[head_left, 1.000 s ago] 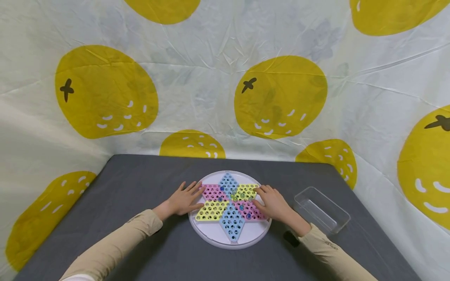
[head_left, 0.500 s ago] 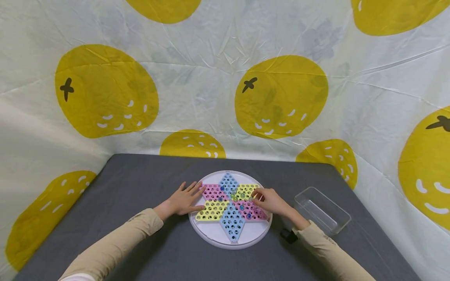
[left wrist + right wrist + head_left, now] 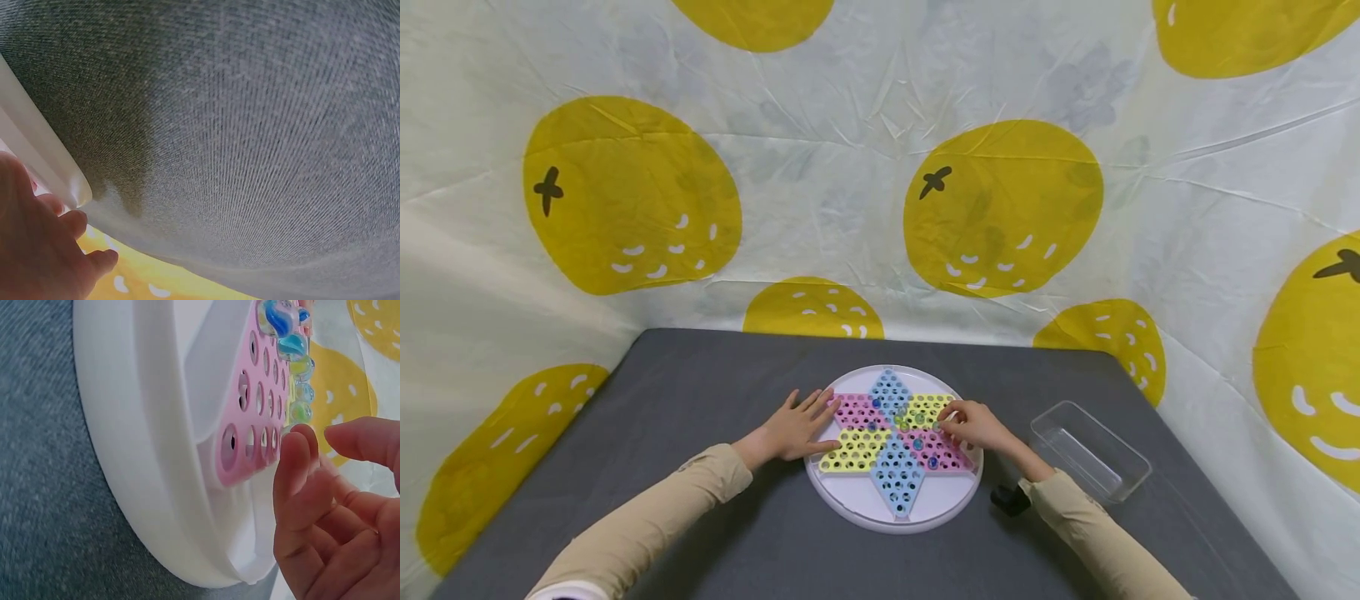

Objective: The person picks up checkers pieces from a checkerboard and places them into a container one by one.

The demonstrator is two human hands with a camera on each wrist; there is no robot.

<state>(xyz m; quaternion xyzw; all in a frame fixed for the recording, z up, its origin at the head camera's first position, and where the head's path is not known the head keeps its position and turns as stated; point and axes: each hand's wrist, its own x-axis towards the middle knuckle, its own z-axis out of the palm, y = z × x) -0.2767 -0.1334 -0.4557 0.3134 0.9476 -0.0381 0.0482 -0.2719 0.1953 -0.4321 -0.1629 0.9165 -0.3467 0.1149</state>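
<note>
A round white Chinese checkers board [image 3: 850, 507], with a pink, yellow and blue perforated star, lies on the dark table. Several glass marbles sit in its holes, among them a blue marble [image 3: 933, 462] and a blue-swirled marble [image 3: 278, 317]. My left hand [image 3: 792, 429] rests with spread fingers over the board's left edge. My right hand [image 3: 976, 425] is at the board's right side, fingers bent, tips at a pale marble [image 3: 289, 429]. In the right wrist view a gap shows between two digits; whether the marble is pinched is hidden.
Right of the board stands a clear plastic box [image 3: 1078, 468] on the grey cloth-covered table [image 3: 737, 533]. A white curtain [image 3: 820, 192] with yellow fruit prints hangs behind and around the table. A small black object [image 3: 1010, 500] is under my right wrist.
My right hand's fingers, spread a second ago, have drawn together at the pale marble. The left hand stays in its place on the board's edge.
</note>
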